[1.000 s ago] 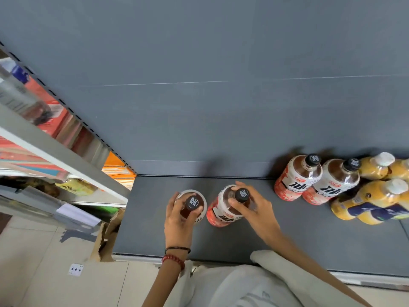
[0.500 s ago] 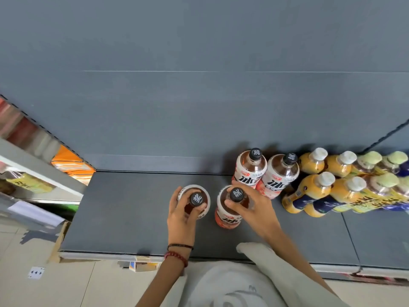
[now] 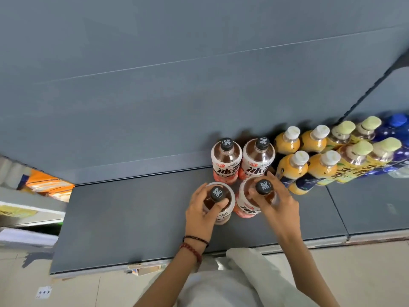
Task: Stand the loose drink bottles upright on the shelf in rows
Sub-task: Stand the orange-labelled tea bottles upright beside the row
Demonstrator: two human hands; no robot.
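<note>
Both hands are working at the grey shelf (image 3: 132, 218), near its middle.

Left hand (image 3: 202, 214): fingers and thumb are curling round the shoulder of the left front bottle (image 3: 217, 194), just under its black cap, and holding it cap-up.

Right hand (image 3: 274, 202): fingers are wrapping the neck of the right front bottle (image 3: 245, 207), with the thumb lying left of the cap. This bottle is also cap-up, just beside the left one (whether either base is resting on the shelf cannot be told).

The two held bottles are sitting directly in front of the far pair of tea bottles (image 3: 226, 160), which is standing upright against the back panel (image 3: 177, 96).

To the right, orange-juice bottles with white caps (image 3: 287, 140) are standing two deep. Green-capped bottles (image 3: 354, 151) and a blue-capped bottle (image 3: 396, 125) are continuing the rows farther right.

Two bracelets (image 3: 194, 244), one dark and one red-beaded, are circling the left wrist.
</note>
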